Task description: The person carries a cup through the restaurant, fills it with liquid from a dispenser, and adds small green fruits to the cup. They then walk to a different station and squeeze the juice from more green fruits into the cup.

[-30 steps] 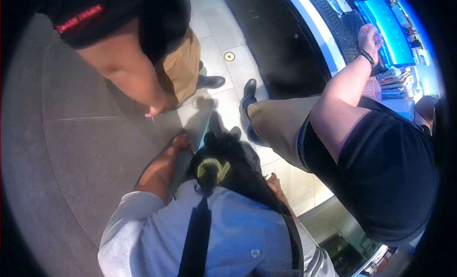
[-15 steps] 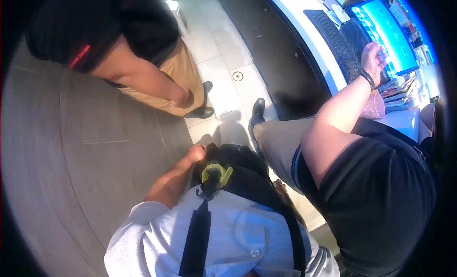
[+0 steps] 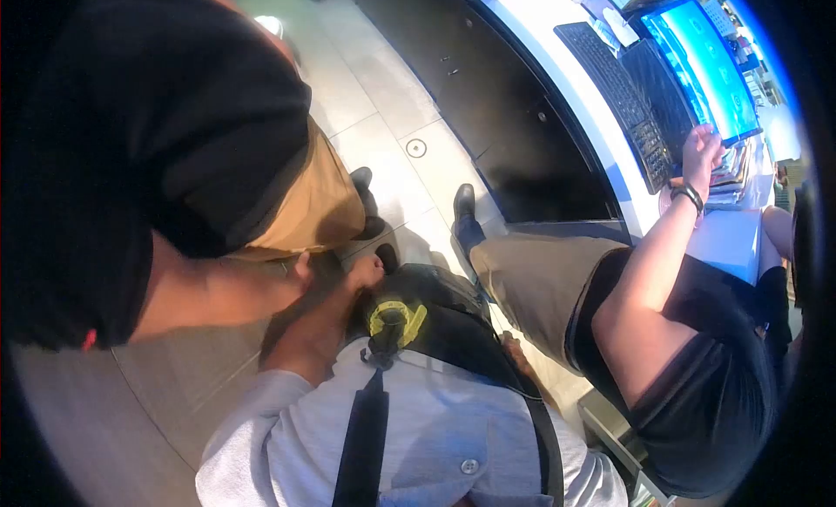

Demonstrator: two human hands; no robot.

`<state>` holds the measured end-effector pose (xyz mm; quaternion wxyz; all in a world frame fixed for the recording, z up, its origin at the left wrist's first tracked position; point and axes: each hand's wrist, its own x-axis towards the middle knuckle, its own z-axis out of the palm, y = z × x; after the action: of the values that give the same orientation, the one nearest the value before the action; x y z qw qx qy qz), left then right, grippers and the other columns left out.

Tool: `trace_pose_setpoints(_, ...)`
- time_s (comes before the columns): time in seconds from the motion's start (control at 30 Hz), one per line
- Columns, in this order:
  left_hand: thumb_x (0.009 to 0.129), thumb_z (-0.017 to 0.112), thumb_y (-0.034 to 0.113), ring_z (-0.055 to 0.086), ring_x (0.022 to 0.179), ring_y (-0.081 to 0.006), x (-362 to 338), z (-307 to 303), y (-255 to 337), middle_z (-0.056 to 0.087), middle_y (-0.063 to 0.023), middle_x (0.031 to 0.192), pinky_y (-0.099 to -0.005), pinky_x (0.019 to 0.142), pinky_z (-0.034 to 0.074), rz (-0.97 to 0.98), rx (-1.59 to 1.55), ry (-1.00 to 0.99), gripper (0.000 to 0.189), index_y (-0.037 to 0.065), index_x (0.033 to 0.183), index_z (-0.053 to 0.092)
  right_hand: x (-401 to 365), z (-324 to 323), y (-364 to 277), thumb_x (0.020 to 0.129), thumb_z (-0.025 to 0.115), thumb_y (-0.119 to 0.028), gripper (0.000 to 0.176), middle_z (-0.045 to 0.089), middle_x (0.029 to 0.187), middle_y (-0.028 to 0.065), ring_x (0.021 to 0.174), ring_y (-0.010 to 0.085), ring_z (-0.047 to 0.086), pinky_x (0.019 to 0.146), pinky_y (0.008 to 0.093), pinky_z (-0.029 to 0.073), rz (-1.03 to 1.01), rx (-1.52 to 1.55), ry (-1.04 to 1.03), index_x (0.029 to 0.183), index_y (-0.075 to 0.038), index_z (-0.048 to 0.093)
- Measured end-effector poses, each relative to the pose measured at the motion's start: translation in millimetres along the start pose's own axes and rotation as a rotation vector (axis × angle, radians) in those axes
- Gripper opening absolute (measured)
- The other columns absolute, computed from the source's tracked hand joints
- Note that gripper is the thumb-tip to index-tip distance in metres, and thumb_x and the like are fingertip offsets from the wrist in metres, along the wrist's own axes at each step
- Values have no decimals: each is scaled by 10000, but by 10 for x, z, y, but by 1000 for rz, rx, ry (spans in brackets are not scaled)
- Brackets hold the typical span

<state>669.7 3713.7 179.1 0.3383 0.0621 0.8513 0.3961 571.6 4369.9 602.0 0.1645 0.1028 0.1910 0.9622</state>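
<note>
At the left edge of the black item (image 3: 435,302) at my waist is my left hand (image 3: 366,270). Its fingers are curled in; whatever they may hold is hidden. My right hand (image 3: 518,354) shows only in part, low on the other side of my body, with its fingers mostly hidden by the black item and the strap. Between my hands, a yellow band (image 3: 396,322) is looped at the end of a black strap (image 3: 361,437) over my grey shirt.
A person in a black shirt (image 3: 113,132) and tan trousers stands close on the left. Another person's hand (image 3: 701,150) is raised near a lit monitor (image 3: 697,63). A keyboard (image 3: 614,98) lies on a white counter (image 3: 540,19) above dark panels (image 3: 488,98). Tiled floor (image 3: 366,124) runs between.
The person on the left has come much closer, with an arm now beside my left forearm. The right-hand person's hand has lowered slightly. My hands stay low at my sides.
</note>
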Motion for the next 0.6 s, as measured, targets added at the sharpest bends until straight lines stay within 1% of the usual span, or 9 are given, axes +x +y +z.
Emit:
trace_pose_setpoints(0.03, 754, 609, 170, 669, 752, -339, 75, -68, -6, 680, -194, 769, -433, 725, 525, -9, -12, 12, 170, 23, 821, 663, -49, 1, 64, 1015, 437, -154, 356, 543, 1344, 191, 1231, 324, 554, 1073, 494, 437, -14, 58, -16, 1323, -3, 532)
trace_pose_setpoints(0.07, 746, 591, 160, 660, 704, -326, 156, -111, -3, 660, -199, 712, -431, 705, 527, -8, -7, 85, 168, 10, 778, 657, -134, -28, 107, 1013, 442, -152, 360, 542, 1344, 185, 1238, 319, 546, 1081, 493, 427, -45, 133, -14, 1330, -2, 523)
trace_pose_setpoints(0.17, 757, 592, 169, 673, 728, -337, 434, -269, 73, 662, -223, 730, -435, 714, 529, 58, 18, 76, 189, 2, 808, 665, -168, -50, 226, 1004, 456, -148, 378, 536, 1343, 168, 1259, 305, 521, 1103, 491, 398, -78, 326, -79, 1349, 2, 498)
trace_pose_setpoints(0.27, 772, 586, 195, 682, 783, -370, 719, -325, 297, 672, -233, 767, -448, 734, 531, 43, 58, 21, 215, 6, 829, 673, -128, -68, 242, 996, 470, -144, 401, 531, 1343, 150, 1280, 290, 496, 1126, 489, 368, -75, 514, -166, 1368, 6, 472)
trace_pose_setpoints(0.37, 799, 567, 269, 674, 881, -394, 984, -387, 551, 692, -230, 872, -455, 799, 528, -16, 165, -44, 299, 16, 886, 698, -91, -94, 277, 988, 485, -139, 429, 525, 1343, 133, 1301, 276, 471, 1148, 486, 339, -83, 673, -272, 1388, 10, 446)
trace_pose_setpoints(0.43, 808, 552, 317, 659, 936, -401, 1209, -509, 660, 691, -226, 944, -459, 841, 517, 73, 291, -122, 354, 17, 912, 708, -82, -114, 331, 982, 494, -136, 449, 522, 1343, 122, 1314, 266, 454, 1163, 485, 320, -121, 716, -274, 1401, 12, 429)
trace_pose_setpoints(0.47, 812, 544, 341, 651, 964, -404, 1273, -605, 714, 691, -224, 980, -460, 863, 512, 114, 361, -155, 381, 18, 925, 712, -82, -53, 401, 992, 466, -132, 431, 529, 1328, 140, 1276, 270, 500, 1164, 474, 325, -202, 669, -209, 1397, 11, 429)
trace_pose_setpoints(0.57, 832, 530, 376, 643, 978, -417, 1642, -746, 626, 684, -233, 1003, -473, 877, 503, 107, 466, -231, 411, 23, 919, 722, -48, 36, 433, 694, 745, -100, 360, 616, 1066, 79, 1087, 255, 564, 1104, 676, 295, 667, 863, 147, 1040, -97, 648)
trace_pose_setpoints(0.6, 818, 551, 358, 647, 956, -431, 1808, -838, 570, 686, -236, 971, -488, 855, 514, 327, 554, -223, 370, 39, 887, 726, -78, 113, 617, 857, 593, -173, 251, 607, 1053, 100, 1077, 248, 574, 1134, 619, 300, 567, 621, -8, 1077, -59, 627)
